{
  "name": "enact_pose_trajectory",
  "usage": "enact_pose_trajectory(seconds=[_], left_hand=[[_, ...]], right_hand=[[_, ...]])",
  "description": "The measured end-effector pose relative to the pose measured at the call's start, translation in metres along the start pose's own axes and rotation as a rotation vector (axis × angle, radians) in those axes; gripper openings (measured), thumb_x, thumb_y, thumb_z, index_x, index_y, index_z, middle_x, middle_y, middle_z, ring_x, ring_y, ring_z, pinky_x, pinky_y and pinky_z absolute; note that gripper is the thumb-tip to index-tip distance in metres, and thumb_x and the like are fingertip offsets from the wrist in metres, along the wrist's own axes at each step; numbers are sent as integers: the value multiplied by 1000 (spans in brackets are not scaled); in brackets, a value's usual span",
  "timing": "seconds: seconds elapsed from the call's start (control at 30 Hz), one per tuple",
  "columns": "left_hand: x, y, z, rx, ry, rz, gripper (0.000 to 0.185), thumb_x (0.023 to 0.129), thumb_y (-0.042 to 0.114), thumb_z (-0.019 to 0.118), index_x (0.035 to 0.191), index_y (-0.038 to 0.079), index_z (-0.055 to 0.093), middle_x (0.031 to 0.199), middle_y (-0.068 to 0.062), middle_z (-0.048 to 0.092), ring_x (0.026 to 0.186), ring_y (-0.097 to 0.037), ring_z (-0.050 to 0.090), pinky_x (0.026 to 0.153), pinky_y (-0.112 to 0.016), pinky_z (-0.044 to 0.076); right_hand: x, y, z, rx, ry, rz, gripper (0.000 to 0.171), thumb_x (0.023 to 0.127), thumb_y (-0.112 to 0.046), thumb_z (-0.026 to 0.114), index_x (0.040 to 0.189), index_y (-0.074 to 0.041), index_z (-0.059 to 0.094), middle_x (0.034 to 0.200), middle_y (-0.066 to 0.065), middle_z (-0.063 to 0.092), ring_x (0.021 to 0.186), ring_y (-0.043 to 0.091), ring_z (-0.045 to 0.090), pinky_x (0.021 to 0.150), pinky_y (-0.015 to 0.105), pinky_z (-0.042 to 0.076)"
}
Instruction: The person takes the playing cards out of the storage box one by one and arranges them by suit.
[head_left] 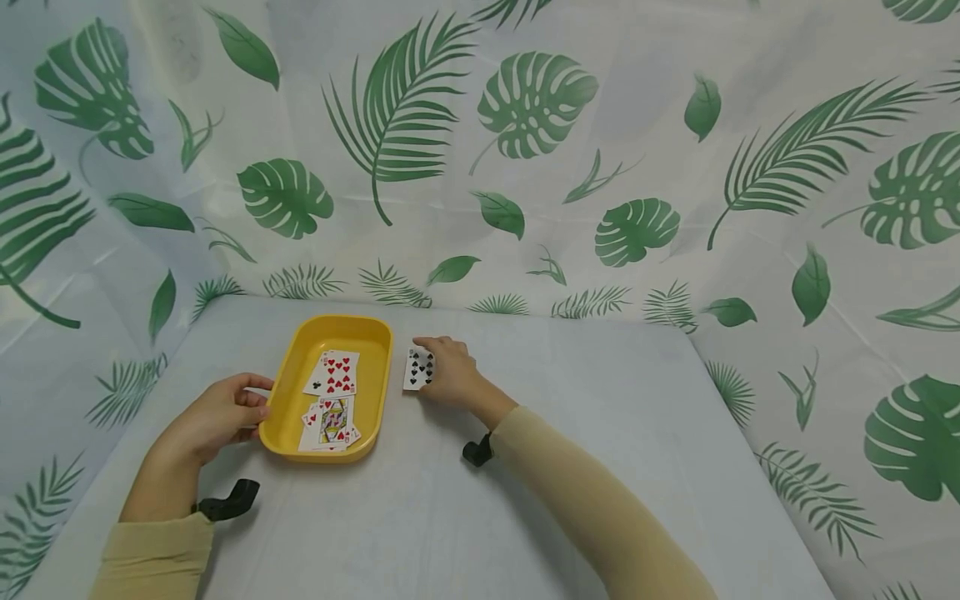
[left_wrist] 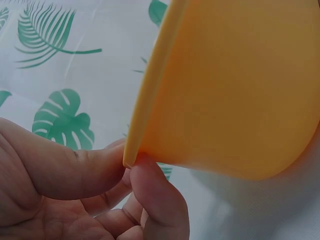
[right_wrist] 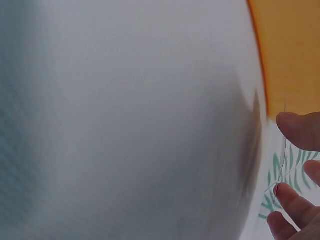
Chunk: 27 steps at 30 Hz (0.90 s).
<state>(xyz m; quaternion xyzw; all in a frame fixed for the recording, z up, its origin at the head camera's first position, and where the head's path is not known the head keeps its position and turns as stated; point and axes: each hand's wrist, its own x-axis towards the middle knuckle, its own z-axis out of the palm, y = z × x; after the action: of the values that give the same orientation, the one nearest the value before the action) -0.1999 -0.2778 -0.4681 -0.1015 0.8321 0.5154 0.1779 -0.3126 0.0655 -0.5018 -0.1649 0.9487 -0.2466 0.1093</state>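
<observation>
The left hand (head_left: pixel 225 412) grips the near-left rim of the yellow tray (head_left: pixel 296 392). In the left wrist view the thumb (left_wrist: pixel 75 167) lies on top of the rim and a finger curls beneath it, so the tray's edge is pinched between them. The tray sits flat on the counter (head_left: pixel 570 467), directly to the right of this hand, between the two hands.

Inside the tray lie several cards face up: a red nine of hearts (head_left: pixel 337 372) toward the far end and a court card (head_left: pixel 332 421) on a small heap toward the near end.

The right hand (head_left: pixel 450 375) rests on the counter just right of the tray's far-right edge. Its fingers are curled round a black-suited card (head_left: pixel 417 368), which stands tipped up on its edge with the face toward the tray. The right wrist view shows the card edge-on as a thin line between the fingertips (right_wrist: pixel 300 131), with the tray wall close beyond it. The card sits just beside the tray wall; whether the two touch cannot be told.

To the right of the right hand and toward the person from both hands, the counter runs open to its edges. A leaf-printed sheet (head_left: pixel 525 150) rises behind the far edge and along both sides.
</observation>
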Motion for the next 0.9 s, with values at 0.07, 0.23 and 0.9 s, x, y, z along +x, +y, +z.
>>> enact_pose_trajectory(seconds=[0.07, 0.23, 0.9], left_hand=[[0, 0, 0, 0, -1, 2, 53, 106, 2, 60, 152, -9, 38, 104, -13, 60, 86, -22, 62, 73, -29, 61], [1, -1, 0, 2, -4, 0, 53, 106, 2, 60, 152, -9, 37, 103, -12, 60, 86, -22, 62, 73, -30, 61], [0, 2, 0, 10, -3, -12, 53, 106, 3, 60, 152, -8, 37, 106, -14, 59, 88, -23, 62, 75, -30, 61]], right_hand=[[3, 3, 2, -19, -3, 9, 89, 85, -19, 89, 162, -30, 46, 162, 5, 50, 152, 32, 41, 126, 64, 33], [7, 9, 5, -56, -16, 17, 89, 86, -21, 89, 163, -30, 45, 164, 5, 49, 152, 33, 42, 125, 63, 34], [19, 13, 9, -63, -22, 3, 86, 86, -21, 89, 162, -30, 48, 166, 5, 48, 151, 35, 43, 126, 63, 32]])
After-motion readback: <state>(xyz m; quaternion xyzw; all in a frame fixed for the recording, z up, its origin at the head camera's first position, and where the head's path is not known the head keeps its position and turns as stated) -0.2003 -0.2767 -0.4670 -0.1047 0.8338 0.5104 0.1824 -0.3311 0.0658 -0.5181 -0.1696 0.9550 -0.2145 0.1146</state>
